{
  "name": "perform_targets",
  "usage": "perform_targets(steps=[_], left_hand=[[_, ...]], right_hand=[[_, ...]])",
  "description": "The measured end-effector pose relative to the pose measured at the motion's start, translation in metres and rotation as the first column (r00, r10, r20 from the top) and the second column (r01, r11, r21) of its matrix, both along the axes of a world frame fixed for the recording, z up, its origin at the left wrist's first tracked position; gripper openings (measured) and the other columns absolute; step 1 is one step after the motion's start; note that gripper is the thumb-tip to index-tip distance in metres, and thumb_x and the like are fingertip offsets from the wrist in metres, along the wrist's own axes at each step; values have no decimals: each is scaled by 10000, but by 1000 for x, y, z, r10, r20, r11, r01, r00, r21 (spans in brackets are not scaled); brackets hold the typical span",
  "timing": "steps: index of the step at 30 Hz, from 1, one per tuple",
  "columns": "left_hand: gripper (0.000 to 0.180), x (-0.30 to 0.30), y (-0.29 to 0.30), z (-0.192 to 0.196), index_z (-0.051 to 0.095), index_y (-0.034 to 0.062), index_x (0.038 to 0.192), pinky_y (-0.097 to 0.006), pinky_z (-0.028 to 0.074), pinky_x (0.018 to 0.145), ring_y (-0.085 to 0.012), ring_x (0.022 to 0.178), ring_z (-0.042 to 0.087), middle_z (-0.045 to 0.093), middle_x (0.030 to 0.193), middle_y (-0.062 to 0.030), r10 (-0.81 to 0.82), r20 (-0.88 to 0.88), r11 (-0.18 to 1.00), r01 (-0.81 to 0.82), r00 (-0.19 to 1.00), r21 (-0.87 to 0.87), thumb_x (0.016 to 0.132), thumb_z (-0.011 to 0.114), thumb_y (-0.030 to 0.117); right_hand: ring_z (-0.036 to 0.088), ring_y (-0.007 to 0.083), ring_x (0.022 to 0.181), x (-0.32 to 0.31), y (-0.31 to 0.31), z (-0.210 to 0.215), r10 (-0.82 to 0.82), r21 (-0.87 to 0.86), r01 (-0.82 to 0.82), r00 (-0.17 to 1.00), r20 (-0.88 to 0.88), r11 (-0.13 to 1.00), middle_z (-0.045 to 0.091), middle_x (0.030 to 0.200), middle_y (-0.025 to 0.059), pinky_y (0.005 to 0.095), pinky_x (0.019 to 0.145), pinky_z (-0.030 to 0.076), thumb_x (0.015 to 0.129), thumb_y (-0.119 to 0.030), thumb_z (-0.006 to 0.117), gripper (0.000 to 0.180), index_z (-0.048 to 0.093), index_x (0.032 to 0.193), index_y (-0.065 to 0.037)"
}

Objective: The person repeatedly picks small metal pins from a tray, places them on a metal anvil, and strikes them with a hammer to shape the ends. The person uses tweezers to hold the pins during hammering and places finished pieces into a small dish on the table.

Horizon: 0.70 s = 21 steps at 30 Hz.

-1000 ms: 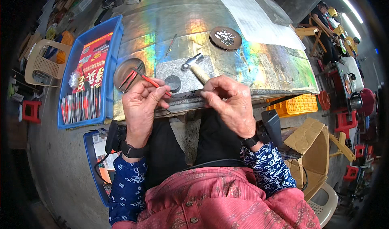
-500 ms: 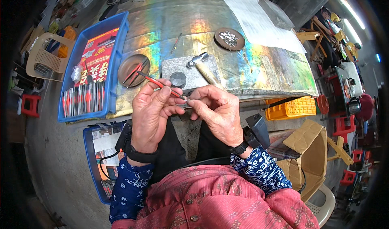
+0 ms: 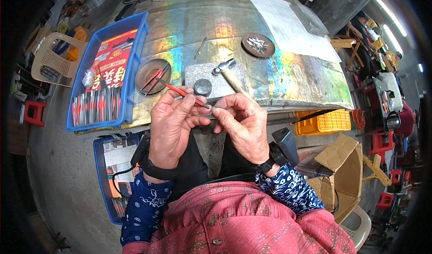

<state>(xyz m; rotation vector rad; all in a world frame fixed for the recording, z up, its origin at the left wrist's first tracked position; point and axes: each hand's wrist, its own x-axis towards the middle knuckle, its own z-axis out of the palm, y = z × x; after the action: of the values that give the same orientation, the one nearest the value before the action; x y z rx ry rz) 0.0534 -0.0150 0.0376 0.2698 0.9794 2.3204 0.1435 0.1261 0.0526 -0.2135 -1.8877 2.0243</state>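
My left hand (image 3: 170, 130) is closed, thumb and fingers pinching a slim red-and-black tool (image 3: 177, 90). The tool slants from the upper left down toward my right hand (image 3: 245, 128). At its lower end, the right thumb and forefinger are pinched together; what they grip is too small to make out. Just beyond the hands, a grey stone slab (image 3: 193, 69) carries a round black block (image 3: 202, 87) and a hammer (image 3: 231, 77) with a wooden handle. Left of the slab, a brown dish (image 3: 146, 69) holds several slim red-and-black tools.
A blue tray (image 3: 130, 92) of slim packaged items stands at the table's left. Farther right are a brown dish (image 3: 270, 49) with small silvery pieces and a white sheet (image 3: 288, 29). A thin stick (image 3: 200, 48) lies mid-table. A cardboard box (image 3: 348, 164) and yellow crate (image 3: 324, 122) sit at right.
The view has shifted slightly, so the table things appear a little farther right. Both hands keep nearly the same pose around the slim tool.
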Motion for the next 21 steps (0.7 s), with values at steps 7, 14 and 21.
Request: perform_targets(steps=[7, 14, 21], left_hand=[[166, 7, 6, 1, 533, -3, 1121, -322, 614, 680, -222, 804, 702, 671, 981, -174, 88, -92, 996, -91, 992, -23, 967, 552, 55], [156, 8, 9, -9, 535, 3, 1114, -310, 604, 694, -213, 792, 697, 678, 963, -163, 147, -108, 988, -151, 983, -35, 967, 550, 51], [163, -3, 8, -13, 526, 7, 1098, -288, 588, 660, -187, 763, 675, 667, 919, -147, 131, -106, 990, -136, 986, -45, 961, 574, 80]], right_hand=[[564, 45, 590, -4, -11, -3, -119, 21, 121, 990, -76, 992, 604, 734, 20, 208, 531, 485, 905, -4, 620, 53, 595, 895, 41], [585, 89, 581, -9, -13, -18, -179, 131, 178, 984, -5, 975, 595, 695, 65, 261, 524, 474, 866, 4, 649, 61, 594, 881, 27], [639, 274, 672, -9, 4, -15, -122, 560, 171, 985, -124, 811, 614, 785, 142, 340, 600, 499, 810, -9, 690, 130, 604, 907, -5]])
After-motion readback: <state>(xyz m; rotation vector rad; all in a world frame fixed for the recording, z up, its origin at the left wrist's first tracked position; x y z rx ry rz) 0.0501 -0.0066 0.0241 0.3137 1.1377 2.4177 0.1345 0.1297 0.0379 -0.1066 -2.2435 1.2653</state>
